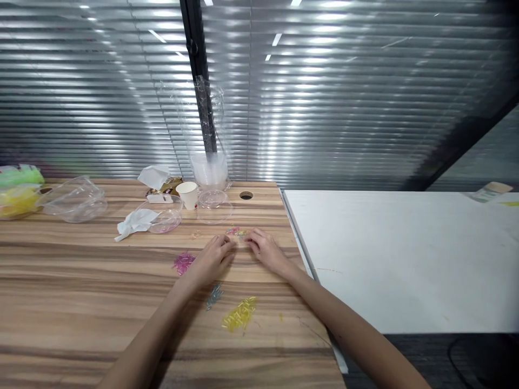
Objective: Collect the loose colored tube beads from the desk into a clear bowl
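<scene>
On the wooden table (pixel 81 302), both hands (pixel 213 259) (pixel 265 251) rest curled, empty, beside mixed beads (pixel 237 232)

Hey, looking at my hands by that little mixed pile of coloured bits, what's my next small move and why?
Probably pinch one piece from the mixed pile with the right hand and carry it to its colour: pink heap, blue heap and yellow heap already lie apart, and both hands flank the mixed pile.
</scene>
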Tool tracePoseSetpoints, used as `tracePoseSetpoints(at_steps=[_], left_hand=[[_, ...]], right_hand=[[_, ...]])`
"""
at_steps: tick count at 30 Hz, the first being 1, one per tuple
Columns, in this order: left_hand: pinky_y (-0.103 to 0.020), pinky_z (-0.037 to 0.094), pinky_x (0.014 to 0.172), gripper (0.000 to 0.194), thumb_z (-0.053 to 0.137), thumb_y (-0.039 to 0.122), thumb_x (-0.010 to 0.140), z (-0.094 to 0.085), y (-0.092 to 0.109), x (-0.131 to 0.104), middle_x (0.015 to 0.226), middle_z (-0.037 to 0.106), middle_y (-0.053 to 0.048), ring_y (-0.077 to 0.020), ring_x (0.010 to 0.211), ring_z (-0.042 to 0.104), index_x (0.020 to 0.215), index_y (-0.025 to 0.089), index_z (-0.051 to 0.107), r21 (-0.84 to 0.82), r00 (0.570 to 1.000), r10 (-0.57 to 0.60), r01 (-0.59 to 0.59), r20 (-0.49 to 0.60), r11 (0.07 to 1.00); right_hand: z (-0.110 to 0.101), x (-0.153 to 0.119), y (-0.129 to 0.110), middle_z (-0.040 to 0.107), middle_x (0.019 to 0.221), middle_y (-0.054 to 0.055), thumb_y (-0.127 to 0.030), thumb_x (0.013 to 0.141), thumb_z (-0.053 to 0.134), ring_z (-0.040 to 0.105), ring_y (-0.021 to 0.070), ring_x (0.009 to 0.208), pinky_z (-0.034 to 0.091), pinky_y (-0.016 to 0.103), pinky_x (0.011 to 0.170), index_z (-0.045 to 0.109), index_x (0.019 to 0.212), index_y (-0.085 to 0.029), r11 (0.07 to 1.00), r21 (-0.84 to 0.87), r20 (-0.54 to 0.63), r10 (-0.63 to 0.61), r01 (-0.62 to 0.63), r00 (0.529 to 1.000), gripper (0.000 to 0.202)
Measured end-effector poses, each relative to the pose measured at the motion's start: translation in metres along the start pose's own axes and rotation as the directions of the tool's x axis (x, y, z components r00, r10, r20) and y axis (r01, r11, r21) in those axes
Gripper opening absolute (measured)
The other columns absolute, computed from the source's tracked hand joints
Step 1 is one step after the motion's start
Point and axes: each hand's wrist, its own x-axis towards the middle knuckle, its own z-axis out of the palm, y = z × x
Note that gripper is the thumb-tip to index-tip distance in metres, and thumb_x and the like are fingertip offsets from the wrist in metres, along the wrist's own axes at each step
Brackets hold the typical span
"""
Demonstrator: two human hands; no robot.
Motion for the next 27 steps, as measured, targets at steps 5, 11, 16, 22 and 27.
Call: tracePoseSetpoints(at_steps=[5,11,16,22,27], left_hand=[[-0.035,0.043,0.085,0.021,0.043,0.014,0.087,0.0009,-0.0011,-0.0002,0.097,0.053,-0.008,-0.0204,0.093,0.050,0.103,0.017,0.057,0.004,1.000,0.001,-0.001,0.002,1.000],[-0.036,0.043,0.085,0.020,0.042,0.014,0.087,0.0014,-0.0009,0.0001,0.097,0.053,-0.009,-0.0207,0.093,0.050,0.101,0.016,0.057,0.016,1.000,-0.004,0.004,0.001,1.000],[-0.037,0.043,0.086,0.020,0.042,0.014,0.087,0.0011,-0.0004,0.0001,0.097,0.053,-0.009,-0.0208,0.093,0.050,0.100,0.016,0.058,0.027,1.000,0.000,0.000,0.011,1.000],[-0.036,0.044,0.085,0.021,0.041,0.014,0.087,0.0011,0.0000,0.0000,0.096,0.053,-0.009,-0.0205,0.093,0.050,0.100,0.017,0.058,0.041,1.000,0.002,-0.002,0.006,0.999],[-0.035,0.044,0.085,0.020,0.042,0.014,0.087,0.0002,0.0015,0.0007,0.096,0.054,-0.008,-0.0198,0.092,0.051,0.099,0.017,0.058,0.028,1.000,0.009,-0.009,0.004,1.000]], right_hand=[[-0.0004,0.0006,0.0001,0.058,0.085,0.003,0.000,0.083,0.049,0.055,0.0152,0.079,0.044,0.026,0.073,0.060,0.084,-0.016,0.999,0.029,-0.029,-0.014,0.015,0.999,0.019],[-0.0009,0.0003,0.0007,0.057,0.082,0.003,-0.001,0.083,0.049,0.054,0.0147,0.075,0.044,0.025,0.070,0.060,0.083,-0.017,0.999,0.029,-0.016,-0.017,0.017,1.000,0.019],[-0.0002,0.0003,0.0025,0.058,0.082,0.003,0.002,0.081,0.049,0.054,0.0149,0.075,0.044,0.025,0.070,0.062,0.083,-0.016,0.999,0.008,0.000,-0.047,0.047,0.999,0.021],[-0.0001,0.0007,0.0017,0.061,0.082,0.003,0.001,0.081,0.050,0.056,0.0151,0.077,0.044,0.025,0.072,0.062,0.083,-0.015,0.998,0.027,0.013,-0.050,0.050,0.999,0.021],[-0.0009,0.0001,0.0001,0.064,0.081,0.003,-0.002,0.081,0.051,0.058,0.0148,0.074,0.044,0.025,0.070,0.063,0.084,-0.016,0.999,0.031,0.030,0.016,-0.017,0.999,0.019]])
